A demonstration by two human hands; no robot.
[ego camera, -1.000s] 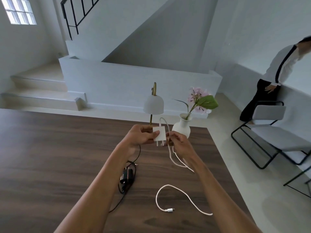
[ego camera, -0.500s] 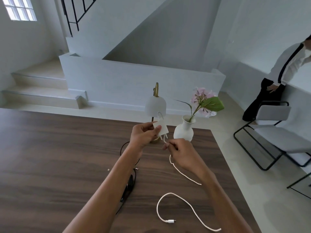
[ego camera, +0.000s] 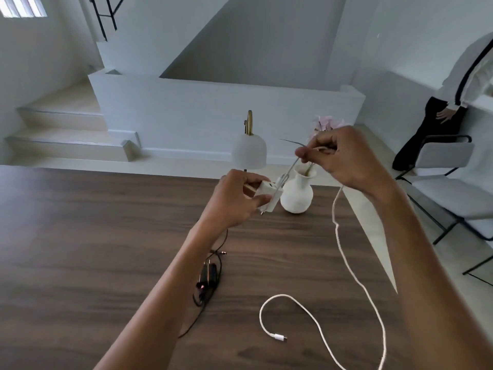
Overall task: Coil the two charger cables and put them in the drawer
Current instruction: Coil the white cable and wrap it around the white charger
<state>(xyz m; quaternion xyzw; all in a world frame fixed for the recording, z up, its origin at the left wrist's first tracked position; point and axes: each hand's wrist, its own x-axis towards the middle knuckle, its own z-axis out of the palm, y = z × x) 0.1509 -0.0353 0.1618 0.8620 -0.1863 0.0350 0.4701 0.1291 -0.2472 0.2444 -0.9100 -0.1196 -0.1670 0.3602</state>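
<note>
My left hand (ego camera: 236, 197) grips a white charger plug (ego camera: 268, 194) above the wooden table (ego camera: 80, 249). A white cable (ego camera: 346, 263) runs taut from the plug up to my right hand (ego camera: 338, 156), which pinches it, raised to the upper right. From there the cable hangs down to the table and loops to its free connector (ego camera: 278, 337) near the front. A black charger (ego camera: 208, 273) with its thin black cable lies loose on the table below my left forearm. No drawer is in sight.
A white vase (ego camera: 296, 194) with a pink flower and a small white lamp (ego camera: 249, 153) stand at the table's far edge, right behind my hands. A grey chair (ego camera: 453, 190) is off the table's right side, with a person (ego camera: 464, 84) beyond it. Stairs rise at the left.
My right hand has risen up and to the right, drawing the white cable taut from the plug. My left hand has stayed near the vase with the plug.
</note>
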